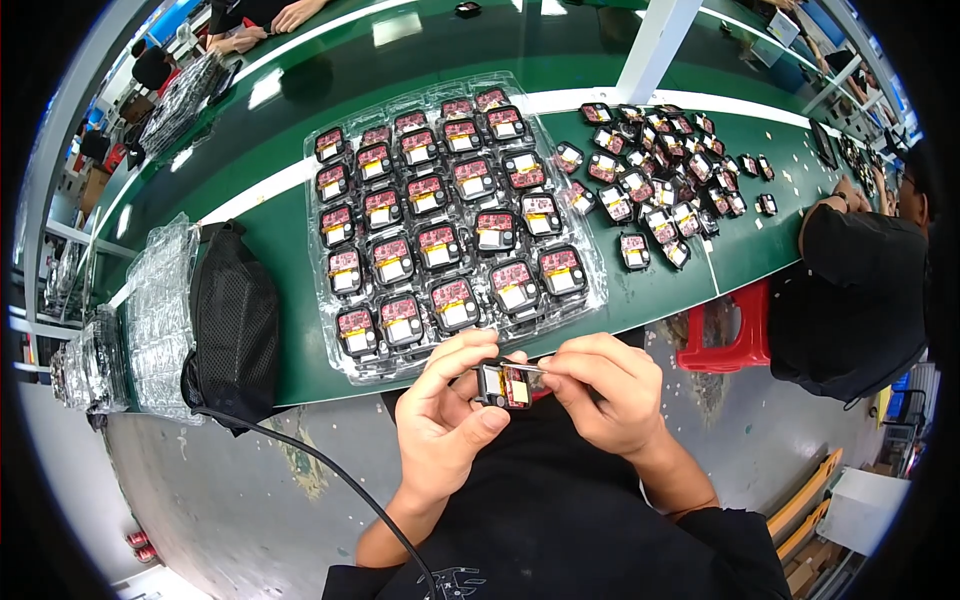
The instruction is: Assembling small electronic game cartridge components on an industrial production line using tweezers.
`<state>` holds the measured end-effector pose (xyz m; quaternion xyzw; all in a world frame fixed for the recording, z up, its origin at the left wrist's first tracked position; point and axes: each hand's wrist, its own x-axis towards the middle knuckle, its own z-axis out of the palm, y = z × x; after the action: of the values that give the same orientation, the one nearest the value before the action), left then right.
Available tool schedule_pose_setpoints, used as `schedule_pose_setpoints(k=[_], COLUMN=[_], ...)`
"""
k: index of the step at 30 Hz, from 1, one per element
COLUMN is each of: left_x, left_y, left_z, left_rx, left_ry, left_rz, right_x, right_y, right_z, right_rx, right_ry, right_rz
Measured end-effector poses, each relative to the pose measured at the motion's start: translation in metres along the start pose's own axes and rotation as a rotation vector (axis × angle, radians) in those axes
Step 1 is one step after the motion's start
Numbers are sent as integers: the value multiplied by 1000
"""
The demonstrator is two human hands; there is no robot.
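Observation:
In front of my body, just off the bench edge, my left hand (438, 428) grips a small black device housing (503, 385) by its sides. Inside the housing show a red circuit board, a grey-white block and a yellow strip. My right hand (612, 396) pinches slim metal tweezers (524, 367), whose tips reach over the housing's upper edge. Whether the tips touch a part inside is too small to tell. Beyond my hands, a transparent plastic tray (590, 262) holds rows of similar open housings with red boards.
A heap of similar housings (655, 170) lies right of the tray on the green bench (640, 300). At left are a black mesh bag (235, 320) and stacked transparent trays (160, 310). A black cable (330, 465) crosses near my left forearm. A person (850, 300) sits at right beside a red stool (730, 330).

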<state>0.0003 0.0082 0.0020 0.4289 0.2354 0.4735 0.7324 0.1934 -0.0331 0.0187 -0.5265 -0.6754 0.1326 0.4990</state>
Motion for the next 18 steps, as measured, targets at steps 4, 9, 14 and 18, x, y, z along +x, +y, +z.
schedule_pose_setpoints(k=[4, 9, 14, 18], left_x=[-1, -2, -4, -5], left_y=[1, 0, 0, 1], left_z=[-1, -1, 1, 2], left_rx=[26, 54, 12, 43], left_ry=[-7, 6, 39, 71], left_rz=[1, 9, 31, -3], right_x=[-1, -7, -8, -6], right_y=[1, 4, 0, -4], right_z=[3, 11, 16, 17], right_rx=[-69, -210, -196, -191], right_ry=[5, 75, 105, 103], right_rz=[-60, -190, -156, -98])
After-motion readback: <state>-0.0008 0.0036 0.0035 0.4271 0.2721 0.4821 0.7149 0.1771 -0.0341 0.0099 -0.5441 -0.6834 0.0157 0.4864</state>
